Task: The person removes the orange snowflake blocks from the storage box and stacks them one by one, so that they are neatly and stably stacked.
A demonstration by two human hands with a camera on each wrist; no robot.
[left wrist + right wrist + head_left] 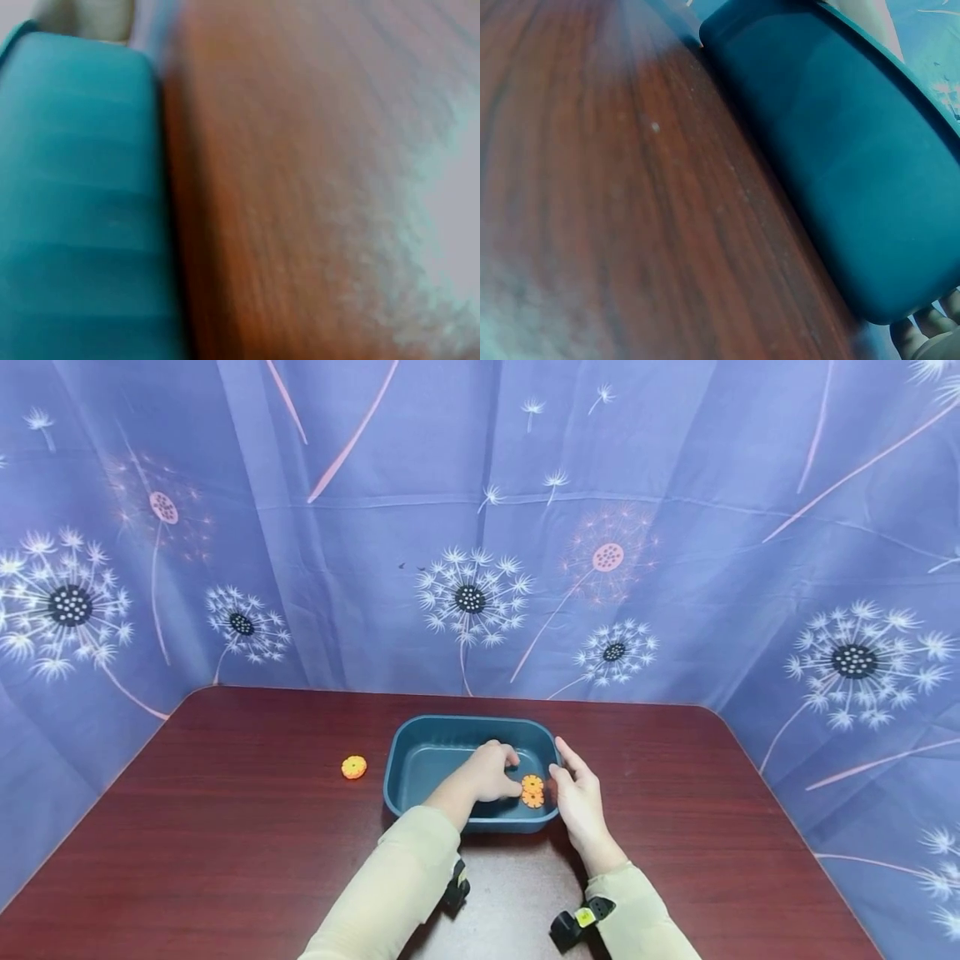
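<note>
A deep blue-green rectangular container (423, 814) stands on the table. My left hand (487, 772) reaches down inside its right half, thumb and forefinger spread apart. Right by the thumb tip, two small orange flower-shaped pieces (532, 792) lie close together on the container's floor. At the right end, my right hand (581, 806) holds the wall, with the thumb at the rim and the fingers along the outside. The right wrist view shows several fingertips (934, 322) against the container's outer side (855, 172). In the left wrist view only the container's blurred wall (82, 202) and the tabletop appear.
Left of the container, another scalloped yellow-orange piece (354, 767) lies on the dark red-brown wooden table (225, 827). A blue-violet curtain (360, 568) with dandelion prints hangs behind the table and along both sides.
</note>
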